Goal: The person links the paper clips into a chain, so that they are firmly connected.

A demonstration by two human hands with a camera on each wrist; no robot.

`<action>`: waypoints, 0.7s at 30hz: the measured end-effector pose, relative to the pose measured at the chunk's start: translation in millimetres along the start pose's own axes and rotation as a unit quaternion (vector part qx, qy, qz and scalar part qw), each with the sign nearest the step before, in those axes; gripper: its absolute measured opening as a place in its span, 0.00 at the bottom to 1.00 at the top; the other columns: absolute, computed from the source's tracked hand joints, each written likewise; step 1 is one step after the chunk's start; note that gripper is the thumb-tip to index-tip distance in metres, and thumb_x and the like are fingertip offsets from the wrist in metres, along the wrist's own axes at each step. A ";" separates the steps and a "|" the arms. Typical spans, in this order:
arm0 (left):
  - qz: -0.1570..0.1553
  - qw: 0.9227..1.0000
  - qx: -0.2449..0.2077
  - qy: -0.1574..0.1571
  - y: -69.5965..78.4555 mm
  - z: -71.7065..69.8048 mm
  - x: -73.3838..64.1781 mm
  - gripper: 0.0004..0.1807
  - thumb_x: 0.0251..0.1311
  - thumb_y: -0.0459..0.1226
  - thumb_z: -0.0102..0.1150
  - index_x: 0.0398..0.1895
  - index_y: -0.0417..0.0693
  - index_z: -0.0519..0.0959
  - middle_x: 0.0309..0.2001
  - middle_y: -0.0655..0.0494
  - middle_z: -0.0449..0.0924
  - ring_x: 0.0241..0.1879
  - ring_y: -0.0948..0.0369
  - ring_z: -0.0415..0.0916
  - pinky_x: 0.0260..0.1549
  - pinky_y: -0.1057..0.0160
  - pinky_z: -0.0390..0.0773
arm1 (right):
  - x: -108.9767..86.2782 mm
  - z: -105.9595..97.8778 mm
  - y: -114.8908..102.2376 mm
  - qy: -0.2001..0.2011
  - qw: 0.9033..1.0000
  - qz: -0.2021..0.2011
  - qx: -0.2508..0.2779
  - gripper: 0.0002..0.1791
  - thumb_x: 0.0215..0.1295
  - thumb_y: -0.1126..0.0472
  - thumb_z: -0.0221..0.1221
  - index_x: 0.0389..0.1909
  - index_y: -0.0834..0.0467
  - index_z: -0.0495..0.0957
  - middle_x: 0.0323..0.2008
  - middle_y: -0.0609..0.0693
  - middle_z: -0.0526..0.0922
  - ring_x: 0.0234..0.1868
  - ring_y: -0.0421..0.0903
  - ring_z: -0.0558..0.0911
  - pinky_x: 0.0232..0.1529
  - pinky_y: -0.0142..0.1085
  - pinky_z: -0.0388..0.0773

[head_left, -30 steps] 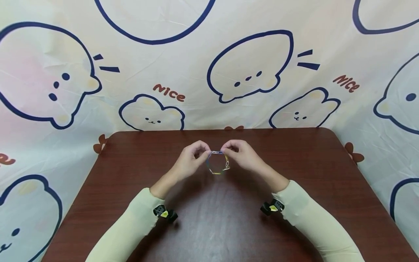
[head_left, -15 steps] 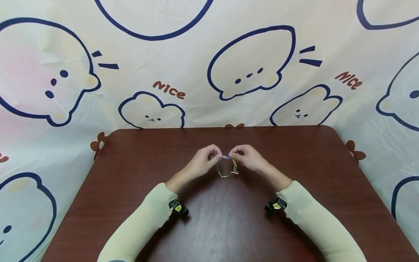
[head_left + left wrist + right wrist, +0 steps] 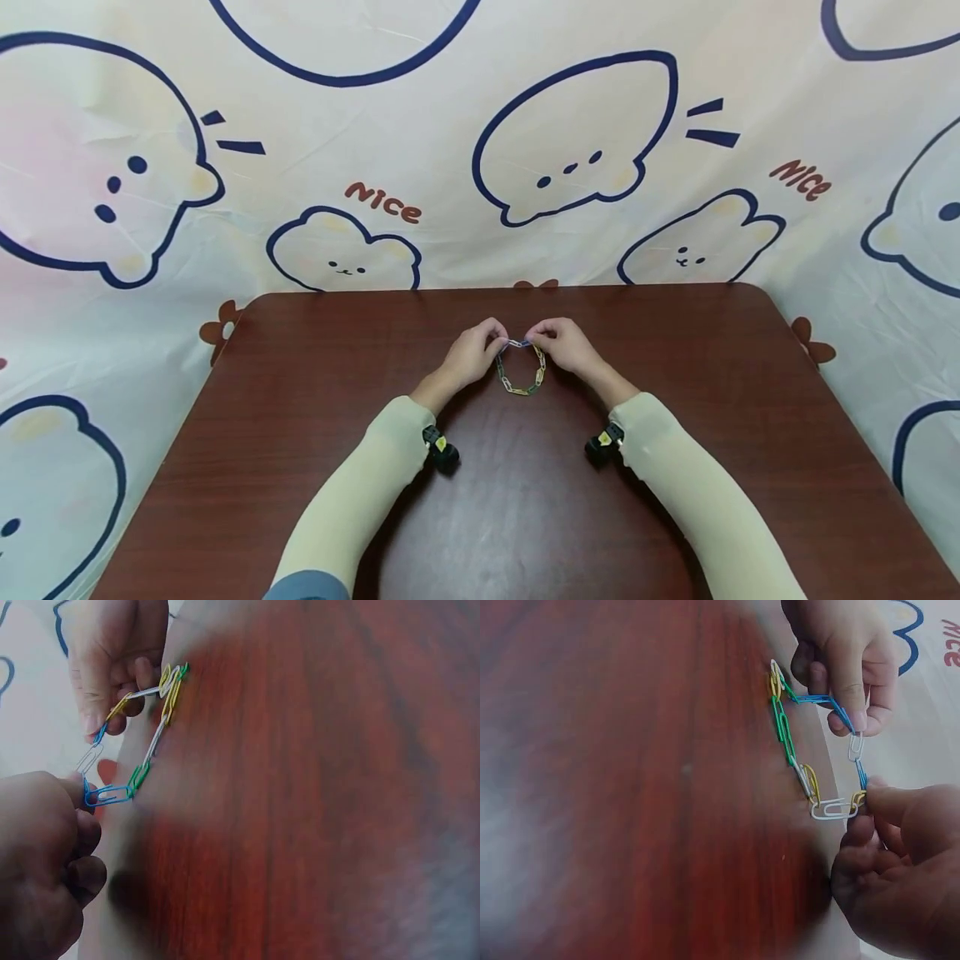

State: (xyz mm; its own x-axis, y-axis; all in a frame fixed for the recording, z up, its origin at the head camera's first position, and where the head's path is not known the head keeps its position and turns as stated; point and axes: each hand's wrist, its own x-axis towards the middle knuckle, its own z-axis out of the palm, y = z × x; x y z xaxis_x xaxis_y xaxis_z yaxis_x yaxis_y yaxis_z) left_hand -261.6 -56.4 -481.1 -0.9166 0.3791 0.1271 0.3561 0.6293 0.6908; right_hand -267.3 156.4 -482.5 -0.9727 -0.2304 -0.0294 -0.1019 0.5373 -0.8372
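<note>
A loop of linked paper clips [image 3: 517, 391] in blue, white, yellow and green hangs between my two hands, above the table. At its top left, my left hand [image 3: 468, 352] pinches a blue clip between thumb and fingers. My right hand [image 3: 567, 347] pinches the loop at the top right, where a blue clip meets a yellow one. A short white clip [image 3: 856, 747] spans the gap between the hands. In the right wrist view, green clips [image 3: 783, 727] and white and yellow ones droop below. The fingertips hide parts of the pinched clips.
A dark red-brown wooden table [image 3: 517, 517] lies under the hands. Its far edge meets a pale cloth backdrop [image 3: 442, 142] printed with cartoon outlines. Each forearm, in a pale sleeve, wears a small black wrist camera [image 3: 446, 455].
Both hands have shifted, the left one rightward, and the loop has moved slightly right. Its sagging lower part now hangs in a rounder shape. Both pinches stay in place.
</note>
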 end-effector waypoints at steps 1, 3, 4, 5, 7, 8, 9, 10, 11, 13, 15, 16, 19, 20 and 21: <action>-0.005 1.000 0.006 0.002 -1.1 -0.7 1.4 0.03 0.74 0.38 0.57 0.41 0.49 0.77 0.39 0.55 0.83 0.40 0.57 0.78 0.43 0.57 0.76 | 3.2 0.4 -0.7 0.002 1.000 0.001 -0.005 0.11 0.74 0.59 0.60 0.41 0.62 0.86 0.40 0.54 0.86 0.40 0.48 0.79 0.44 0.38 0.74; -0.015 1.000 0.017 0.004 -3.1 -1.7 4.4 0.04 0.74 0.39 0.57 0.41 0.49 0.78 0.40 0.56 0.83 0.40 0.58 0.78 0.43 0.56 0.76 | 8.6 1.2 -2.3 0.005 1.000 0.005 -0.012 0.10 0.74 0.59 0.60 0.41 0.62 0.86 0.40 0.54 0.86 0.40 0.48 0.79 0.44 0.38 0.74; -0.020 1.000 0.022 0.005 -3.8 -2.0 5.8 0.04 0.74 0.40 0.58 0.41 0.50 0.78 0.40 0.57 0.83 0.41 0.58 0.78 0.43 0.56 0.76 | 11.0 1.5 -3.2 0.007 1.000 0.007 -0.015 0.11 0.74 0.59 0.60 0.41 0.62 0.86 0.40 0.55 0.86 0.40 0.48 0.79 0.45 0.38 0.74; -0.025 0.999 0.026 0.004 -4.2 -2.5 7.1 0.04 0.74 0.40 0.58 0.42 0.50 0.79 0.41 0.57 0.83 0.41 0.58 0.78 0.44 0.56 0.76 | 13.2 2.0 -3.6 0.008 1.000 0.009 -0.018 0.11 0.74 0.59 0.60 0.41 0.62 0.86 0.40 0.55 0.86 0.40 0.48 0.79 0.45 0.39 0.74; -0.037 0.999 0.032 0.002 -4.3 -2.8 10.0 0.05 0.74 0.41 0.58 0.42 0.51 0.79 0.41 0.57 0.83 0.42 0.59 0.78 0.44 0.56 0.76 | 16.4 2.4 -4.3 0.011 1.000 0.015 -0.022 0.11 0.74 0.59 0.60 0.41 0.63 0.86 0.40 0.55 0.86 0.41 0.49 0.80 0.45 0.39 0.74; -0.042 0.999 0.034 0.001 -3.8 -2.9 11.4 0.05 0.74 0.42 0.58 0.42 0.51 0.79 0.41 0.57 0.83 0.42 0.59 0.78 0.44 0.56 0.76 | 17.4 2.2 -4.5 0.013 0.999 0.017 -0.024 0.11 0.74 0.59 0.60 0.41 0.63 0.86 0.40 0.55 0.86 0.41 0.49 0.80 0.45 0.39 0.74; -0.046 0.998 0.036 0.000 -3.4 -3.0 12.8 0.05 0.74 0.42 0.58 0.42 0.51 0.80 0.41 0.57 0.83 0.41 0.59 0.78 0.44 0.56 0.76 | 18.5 2.2 -4.5 0.015 0.999 0.020 -0.027 0.11 0.74 0.59 0.60 0.41 0.63 0.86 0.41 0.56 0.86 0.41 0.49 0.80 0.45 0.39 0.74; -0.051 0.998 0.038 0.000 -2.8 -3.0 14.1 0.06 0.74 0.42 0.58 0.43 0.51 0.80 0.41 0.57 0.83 0.41 0.58 0.78 0.44 0.55 0.76 | 19.3 2.2 -4.5 0.016 0.999 0.022 -0.030 0.11 0.75 0.59 0.60 0.41 0.63 0.86 0.41 0.56 0.86 0.41 0.49 0.80 0.46 0.39 0.74; -0.054 0.998 0.040 0.000 -2.2 -3.0 15.5 0.06 0.74 0.42 0.58 0.43 0.51 0.80 0.41 0.57 0.83 0.41 0.58 0.78 0.44 0.55 0.76 | 20.3 2.3 -4.3 0.019 0.999 0.024 -0.034 0.11 0.75 0.59 0.60 0.42 0.63 0.86 0.41 0.56 0.86 0.42 0.49 0.80 0.46 0.40 0.74; -0.061 0.997 0.043 0.000 -1.4 -2.9 18.0 0.06 0.74 0.42 0.58 0.43 0.52 0.80 0.41 0.58 0.83 0.41 0.59 0.78 0.43 0.55 0.76 | 21.8 2.4 -4.3 0.026 0.999 0.029 -0.038 0.11 0.74 0.59 0.60 0.41 0.62 0.86 0.41 0.55 0.86 0.42 0.49 0.79 0.46 0.40 0.74; -0.066 0.997 0.049 0.002 -1.3 -2.1 20.6 0.06 0.74 0.43 0.58 0.43 0.52 0.81 0.41 0.58 0.83 0.41 0.59 0.78 0.43 0.55 0.76 | 23.3 2.7 -4.2 0.033 0.998 0.028 -0.045 0.11 0.74 0.59 0.60 0.41 0.62 0.86 0.40 0.55 0.86 0.41 0.50 0.80 0.45 0.40 0.74; -0.069 0.996 0.051 0.003 -1.2 -1.5 21.9 0.06 0.74 0.43 0.58 0.43 0.52 0.81 0.41 0.58 0.83 0.41 0.59 0.78 0.44 0.55 0.76 | 24.1 3.0 -4.0 0.037 0.998 0.026 -0.049 0.11 0.74 0.59 0.60 0.41 0.62 0.86 0.39 0.55 0.86 0.40 0.50 0.80 0.45 0.40 0.74; -0.076 0.995 0.064 0.006 -2.2 0.8 25.2 0.06 0.74 0.44 0.57 0.43 0.53 0.80 0.40 0.59 0.83 0.40 0.60 0.78 0.44 0.55 0.76 | 26.2 4.7 -2.8 0.046 0.997 0.022 -0.061 0.11 0.73 0.58 0.61 0.41 0.62 0.87 0.37 0.54 0.86 0.38 0.49 0.80 0.43 0.40 0.75; -0.078 0.995 0.069 0.007 -2.6 1.6 26.0 0.06 0.74 0.44 0.57 0.43 0.54 0.80 0.40 0.60 0.83 0.40 0.60 0.78 0.44 0.55 0.76 | 26.8 5.4 -2.4 0.048 0.996 0.021 -0.066 0.11 0.73 0.58 0.61 0.40 0.62 0.87 0.36 0.54 0.86 0.37 0.48 0.80 0.42 0.40 0.75; -0.081 0.994 0.074 0.008 -2.8 2.4 26.5 0.06 0.74 0.44 0.57 0.42 0.54 0.80 0.40 0.60 0.83 0.40 0.60 0.78 0.44 0.54 0.76 | 27.4 6.2 -1.9 0.051 0.996 0.021 -0.070 0.11 0.73 0.58 0.61 0.40 0.62 0.87 0.35 0.54 0.86 0.36 0.48 0.80 0.41 0.40 0.75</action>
State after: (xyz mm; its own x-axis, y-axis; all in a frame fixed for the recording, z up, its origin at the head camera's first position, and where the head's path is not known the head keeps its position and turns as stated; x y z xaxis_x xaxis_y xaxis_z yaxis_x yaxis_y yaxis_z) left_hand -286.5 -46.4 -481.3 -0.9664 0.2545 0.0349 0.2252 0.7740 0.5917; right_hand -292.4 144.1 -485.2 -0.9921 -0.1257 -0.0024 -0.0811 0.6544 -0.7518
